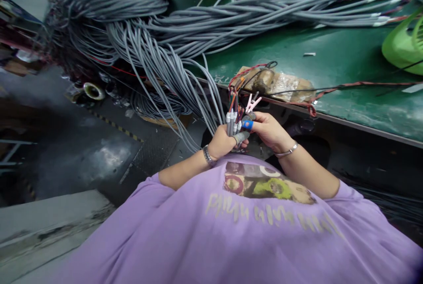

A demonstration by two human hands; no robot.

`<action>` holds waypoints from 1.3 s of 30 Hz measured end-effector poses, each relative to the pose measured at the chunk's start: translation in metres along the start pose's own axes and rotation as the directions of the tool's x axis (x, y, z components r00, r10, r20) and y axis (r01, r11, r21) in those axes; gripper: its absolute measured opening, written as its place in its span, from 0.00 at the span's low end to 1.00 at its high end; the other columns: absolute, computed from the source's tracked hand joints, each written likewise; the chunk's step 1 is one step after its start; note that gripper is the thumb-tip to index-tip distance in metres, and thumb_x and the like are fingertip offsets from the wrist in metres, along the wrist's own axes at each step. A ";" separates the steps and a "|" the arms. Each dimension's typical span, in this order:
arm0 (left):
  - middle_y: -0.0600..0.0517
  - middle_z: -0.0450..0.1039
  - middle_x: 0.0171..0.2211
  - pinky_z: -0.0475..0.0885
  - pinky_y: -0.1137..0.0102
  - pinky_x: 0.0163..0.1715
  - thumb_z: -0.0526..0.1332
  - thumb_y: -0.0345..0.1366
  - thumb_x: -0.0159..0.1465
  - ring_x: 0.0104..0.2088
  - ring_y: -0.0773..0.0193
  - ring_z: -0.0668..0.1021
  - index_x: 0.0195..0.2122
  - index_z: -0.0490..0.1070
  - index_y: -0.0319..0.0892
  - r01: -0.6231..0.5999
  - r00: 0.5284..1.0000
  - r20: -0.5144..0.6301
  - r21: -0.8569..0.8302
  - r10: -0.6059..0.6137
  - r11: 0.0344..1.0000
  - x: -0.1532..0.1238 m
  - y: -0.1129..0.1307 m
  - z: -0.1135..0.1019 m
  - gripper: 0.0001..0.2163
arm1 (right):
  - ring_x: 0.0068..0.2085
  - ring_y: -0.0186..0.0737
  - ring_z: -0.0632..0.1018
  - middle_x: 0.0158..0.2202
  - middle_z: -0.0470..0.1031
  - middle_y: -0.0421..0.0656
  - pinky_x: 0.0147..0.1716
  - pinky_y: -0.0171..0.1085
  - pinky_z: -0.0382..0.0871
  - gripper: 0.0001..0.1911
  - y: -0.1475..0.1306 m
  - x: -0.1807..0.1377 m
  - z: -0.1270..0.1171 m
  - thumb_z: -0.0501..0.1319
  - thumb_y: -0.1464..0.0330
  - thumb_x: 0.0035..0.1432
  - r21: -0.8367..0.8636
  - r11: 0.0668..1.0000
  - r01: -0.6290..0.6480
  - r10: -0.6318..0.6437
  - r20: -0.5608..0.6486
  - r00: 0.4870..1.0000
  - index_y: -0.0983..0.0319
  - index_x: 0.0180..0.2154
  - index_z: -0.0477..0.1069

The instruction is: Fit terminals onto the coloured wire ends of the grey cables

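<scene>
Left hand [222, 143] gripped cables [230, 126] just off the counter's [350, 57] near edge | right hand [271, 133] at their ends, pinch indiscernible | hazard: ends could have slipped unevenly if the bundle [161, 65] over that edge dragged.

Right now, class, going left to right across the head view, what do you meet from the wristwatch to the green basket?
Metal-band wristwatch, held grey cable ends, pink clip, silver bracelet, green plastic basket.
</scene>
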State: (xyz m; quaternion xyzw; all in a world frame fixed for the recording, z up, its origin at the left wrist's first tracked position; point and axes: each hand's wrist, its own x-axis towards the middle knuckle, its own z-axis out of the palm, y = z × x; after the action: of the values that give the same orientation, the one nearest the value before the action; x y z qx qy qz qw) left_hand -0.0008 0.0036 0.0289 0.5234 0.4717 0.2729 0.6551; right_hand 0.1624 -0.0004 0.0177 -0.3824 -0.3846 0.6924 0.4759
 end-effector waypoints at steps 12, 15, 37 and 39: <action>0.47 0.78 0.23 0.70 0.75 0.17 0.73 0.49 0.49 0.24 0.62 0.81 0.30 0.71 0.37 -0.032 0.998 -0.067 -0.167 0.021 0.985 0.004 0.001 0.003 0.21 | 0.23 0.29 0.70 0.23 0.72 0.36 0.24 0.31 0.64 0.19 0.010 -0.003 -0.010 0.77 0.59 0.43 -0.002 0.997 0.081 -0.081 -0.126 0.989 0.62 0.30 0.73; 0.47 0.79 0.24 0.71 0.74 0.18 0.73 0.48 0.50 0.23 0.62 0.81 0.30 0.72 0.37 -0.017 1.000 -0.005 -0.121 0.017 0.993 0.004 0.000 0.001 0.20 | 0.21 0.31 0.70 0.20 0.72 0.36 0.23 0.34 0.63 0.16 0.007 -0.006 0.000 0.74 0.59 0.49 -0.013 0.993 0.117 -0.117 -0.064 0.991 0.61 0.30 0.72; 0.47 0.79 0.23 0.69 0.75 0.17 0.72 0.49 0.51 0.23 0.62 0.81 0.28 0.72 0.37 -0.024 0.998 -0.061 -0.174 0.014 0.984 0.002 -0.002 0.002 0.19 | 0.19 0.33 0.70 0.18 0.69 0.35 0.21 0.35 0.63 0.17 0.010 -0.005 0.010 0.72 0.58 0.53 0.078 0.994 0.074 -0.068 -0.072 0.995 0.60 0.30 0.67; 0.47 0.79 0.23 0.68 0.75 0.17 0.72 0.49 0.51 0.23 0.62 0.81 0.28 0.72 0.37 -0.032 0.998 -0.067 -0.175 0.020 0.984 0.002 -0.002 0.002 0.19 | 0.19 0.32 0.70 0.18 0.69 0.35 0.21 0.34 0.63 0.18 0.010 -0.005 0.011 0.73 0.58 0.51 0.086 0.993 0.077 -0.067 -0.118 0.991 0.60 0.30 0.67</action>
State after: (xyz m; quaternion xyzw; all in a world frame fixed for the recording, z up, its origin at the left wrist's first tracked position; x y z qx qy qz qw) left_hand 0.0019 0.0036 0.0260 0.4604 0.4601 0.3388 0.6794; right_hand 0.1499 -0.0097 0.0138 -0.3859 -0.3384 0.6682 0.5387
